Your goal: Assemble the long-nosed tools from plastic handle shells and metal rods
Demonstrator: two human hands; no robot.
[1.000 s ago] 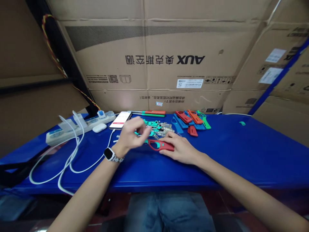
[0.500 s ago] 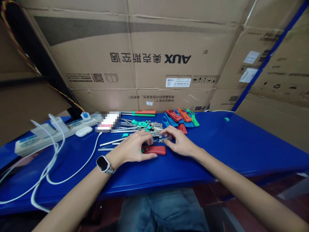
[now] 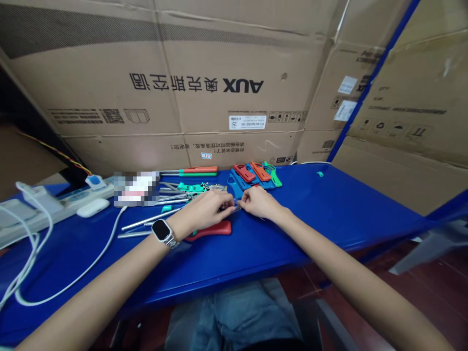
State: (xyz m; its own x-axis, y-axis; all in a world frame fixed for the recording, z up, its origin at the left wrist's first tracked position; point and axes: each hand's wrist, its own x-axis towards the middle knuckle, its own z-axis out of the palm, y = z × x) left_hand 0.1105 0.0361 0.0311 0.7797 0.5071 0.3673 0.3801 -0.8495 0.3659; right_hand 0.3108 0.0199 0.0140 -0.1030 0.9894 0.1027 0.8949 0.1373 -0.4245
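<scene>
While the left hand [image 3: 212, 202] pinches a small clear part [image 3: 237, 208], the right hand [image 3: 260, 202] bunches beside it, its hold unclear, in close handwork that seemingly calls next for steady alignment, a red handle [image 3: 221, 228] just nearside of the left.

A large brown cardboard sheet [image 3: 197, 44], its printing upside down, stands as a wall behind the blue tabletop [image 3: 340, 209]. A blue bar [image 3: 376, 68] slants up at right, with another cardboard panel [image 3: 413, 161] beyond it. A dark post [image 3: 22, 100] leans at left. Below, pale seams cross the reddish floor [image 3: 444, 285], near a grey furniture leg [image 3: 426, 248].
</scene>
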